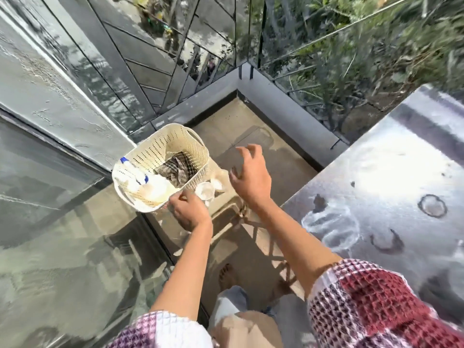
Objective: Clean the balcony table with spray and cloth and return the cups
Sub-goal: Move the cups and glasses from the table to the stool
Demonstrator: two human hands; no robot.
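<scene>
**A:** Reaching down to the basket [160, 149] now. The left hand [189, 213] is at the near rim, fingers curled over the edge, pinching it by the look of things.

**B:** And the right hand [247, 177]?

**A:** It hovers just beside the basket, fingers spread and loosely bent, holding nothing.

**B:** Where's the kit?

**A:** All in the basket. The spray bottle [140, 182], white with blue trim, lies against the near wall, and the checked cloth [179, 167] is crumpled next to it. Neither one is in a hand.

**B:** Cups?

**A:** I make out 2 pale cups [205, 191], off the table, tucked against the basket's right side on what looks like a low stool [224, 212]. It's blurred, so I can't swear to the count.

**B:** So the table [391, 151]?

**A:** Out to the right, glossy and dirty, with ring marks [432, 206] and cloudy smears [329, 222] across the top. No sign of wiping.

**B:** Your read on progress?

**A:** Early, I'd say. Clearing the cups looks done. Spraying, wiping and putting the cups back are all left. The next call is probably picking out the bottle or the cloth.
</scene>
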